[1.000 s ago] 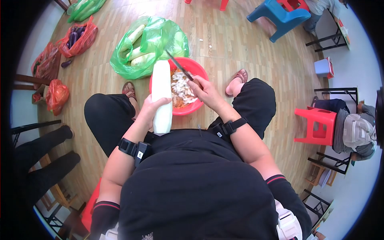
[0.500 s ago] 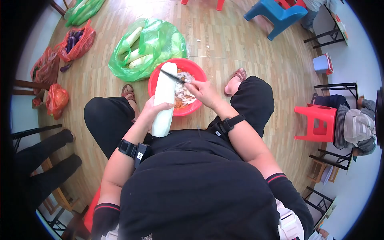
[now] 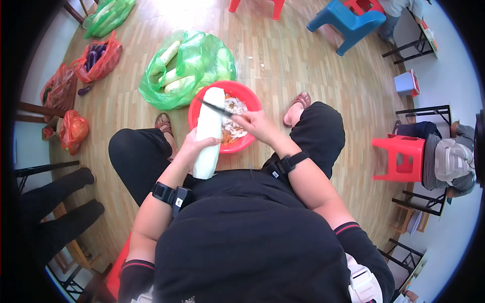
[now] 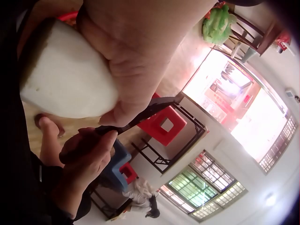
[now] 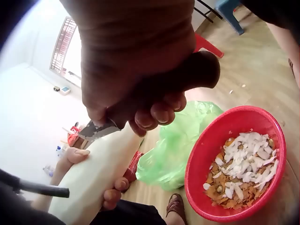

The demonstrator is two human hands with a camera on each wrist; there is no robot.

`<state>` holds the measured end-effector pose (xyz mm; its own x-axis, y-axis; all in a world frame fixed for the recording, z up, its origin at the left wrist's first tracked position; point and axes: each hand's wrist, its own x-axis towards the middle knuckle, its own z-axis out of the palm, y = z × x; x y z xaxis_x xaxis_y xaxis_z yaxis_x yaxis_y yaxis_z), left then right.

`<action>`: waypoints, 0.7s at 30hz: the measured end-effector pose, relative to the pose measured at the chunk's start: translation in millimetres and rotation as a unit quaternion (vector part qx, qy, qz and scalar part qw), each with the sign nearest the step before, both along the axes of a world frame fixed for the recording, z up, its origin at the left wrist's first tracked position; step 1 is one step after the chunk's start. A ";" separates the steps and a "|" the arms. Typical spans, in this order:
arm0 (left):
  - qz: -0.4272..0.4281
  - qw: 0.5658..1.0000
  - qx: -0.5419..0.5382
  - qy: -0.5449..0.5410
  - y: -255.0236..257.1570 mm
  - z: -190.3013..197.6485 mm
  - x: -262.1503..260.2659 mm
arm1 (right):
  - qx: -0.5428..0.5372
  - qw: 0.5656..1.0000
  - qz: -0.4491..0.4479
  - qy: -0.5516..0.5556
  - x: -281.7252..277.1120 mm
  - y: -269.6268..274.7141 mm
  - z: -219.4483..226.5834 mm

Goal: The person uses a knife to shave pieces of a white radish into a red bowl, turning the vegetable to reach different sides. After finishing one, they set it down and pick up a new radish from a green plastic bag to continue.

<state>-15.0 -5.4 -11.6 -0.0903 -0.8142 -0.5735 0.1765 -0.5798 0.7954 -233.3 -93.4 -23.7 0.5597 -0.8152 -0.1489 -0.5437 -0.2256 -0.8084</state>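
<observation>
My left hand (image 3: 195, 145) grips a long peeled white radish (image 3: 209, 121) around its lower half, thumb across the top. The radish slants from my lap out over the red basin (image 3: 251, 96). My right hand (image 3: 255, 125) holds a knife (image 3: 217, 108) by its dark handle, and the blade crosses the radish's upper part in the head view. In the right wrist view, fingers curl around the dark knife handle (image 5: 201, 72), with the blade close at the radish (image 5: 105, 164). White shavings (image 5: 248, 157) lie over orange peelings (image 5: 227, 199) in the basin.
A green plastic bag (image 3: 199, 48) with several pale radishes lies just beyond the basin. Red bags, one with eggplants (image 3: 96, 53), line the left wall. Farther off stand a blue stool (image 3: 348, 22) and a red stool (image 3: 404, 156) beside a seated person.
The knife has come from over the basin onto the upper part of the radish, its tip swinging left and nearer. The radish leans slightly more to the right at its far end.
</observation>
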 end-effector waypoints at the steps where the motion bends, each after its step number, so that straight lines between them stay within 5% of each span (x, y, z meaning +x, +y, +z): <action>1: 0.004 1.000 -0.008 0.001 0.5 -0.9 -0.2 | 0.010 0.999 -0.048 -0.006 -2.5 -4.3 -0.7; 5: -0.009 1.000 -0.014 -0.010 -0.9 2.3 -0.9 | 0.012 0.993 -0.108 0.036 -9.1 -10.2 5.7; 13: 0.000 1.000 -0.009 -0.011 -0.1 4.5 -1.1 | 0.063 0.997 -0.007 0.034 -0.2 -4.2 2.0; 17: -0.024 1.000 -0.006 -0.007 0.7 6.1 -0.8 | 0.050 0.993 -0.106 -0.020 -4.2 -9.2 -1.4; 19: -0.027 0.999 -0.005 0.018 0.6 5.3 0.5 | 0.036 0.983 -0.157 0.092 -10.1 -18.3 -10.4; 21: -0.016 1.000 -0.008 0.017 0.5 7.9 -0.6 | 0.019 0.985 -0.151 0.085 -10.9 -15.3 -12.1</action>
